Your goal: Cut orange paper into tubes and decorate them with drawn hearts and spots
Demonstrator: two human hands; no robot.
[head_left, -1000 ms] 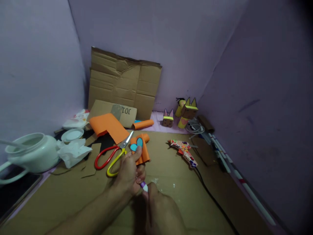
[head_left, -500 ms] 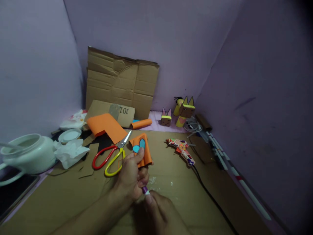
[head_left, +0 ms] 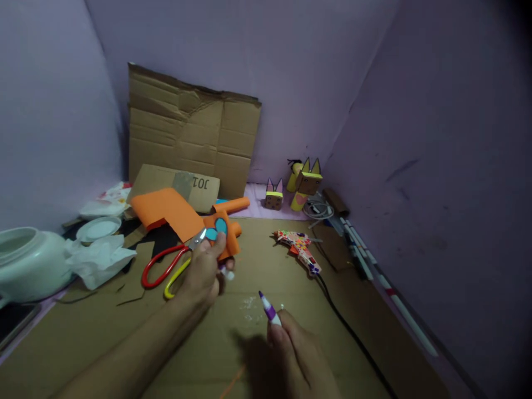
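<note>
My left hand (head_left: 205, 269) pinches an orange paper piece (head_left: 230, 247) under its thumb. On that piece lie blue paper shapes (head_left: 221, 225) with dark outlines, partly hidden by the thumb. A purple and white marker cap (head_left: 228, 273) pokes out from the lower fingers of the same hand. Closed round a purple marker (head_left: 270, 310), my right hand (head_left: 297, 349) holds it with the bare tip pointing up and to the left. Scissors (head_left: 166, 269) with one red and one yellow handle lie beside my left hand, which covers part of them.
A patterned glue gun (head_left: 300, 247) lies right of centre, its black cord (head_left: 349, 327) running towards me. Orange paper (head_left: 166, 208), an orange roll (head_left: 233, 205), crumpled tissue (head_left: 102, 257) and a white pot (head_left: 35, 260) are leftward. Cardboard animal figures (head_left: 308, 183) stand at the back.
The marker has come out of its cap. My right hand has drawn it away to the right, while my left hand has moved left and up with the orange paper and the cap.
</note>
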